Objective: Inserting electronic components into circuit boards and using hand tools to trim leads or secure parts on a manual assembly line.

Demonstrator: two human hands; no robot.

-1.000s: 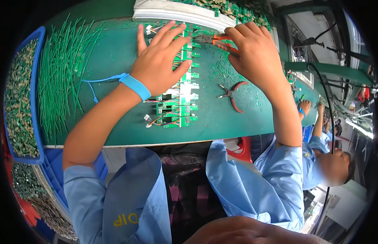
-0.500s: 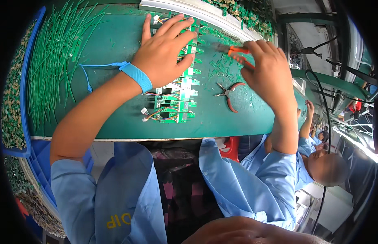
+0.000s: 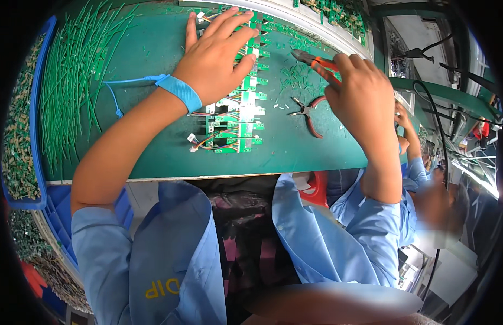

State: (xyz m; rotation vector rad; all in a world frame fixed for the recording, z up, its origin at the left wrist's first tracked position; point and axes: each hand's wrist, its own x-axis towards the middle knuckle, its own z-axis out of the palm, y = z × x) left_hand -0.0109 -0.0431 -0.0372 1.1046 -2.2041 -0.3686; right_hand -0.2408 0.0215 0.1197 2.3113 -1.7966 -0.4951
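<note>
Upper centre, the left hand (image 3: 214, 67) lies spread, gripping nothing, seemingly steadying circuit boards (image 3: 245, 130); the right hand (image 3: 362, 95) (upper right) curls around orange pliers (image 3: 313, 61)

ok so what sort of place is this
Probably an electronics factory or workshop: a row of wired circuit boards lies partly under the left hand, the right hand holds orange-handled pliers, and another person in a similar blue shirt is nearby.

The green bench (image 3: 170, 154) carries a column of wired boards (image 3: 240, 129) mid-surface — left of it a blue cord (image 3: 135, 81) and a heap of long green strips (image 3: 72, 81), right of it scattered green scraps (image 3: 293, 80) and spread red-handled cutters (image 3: 305, 110)
</note>
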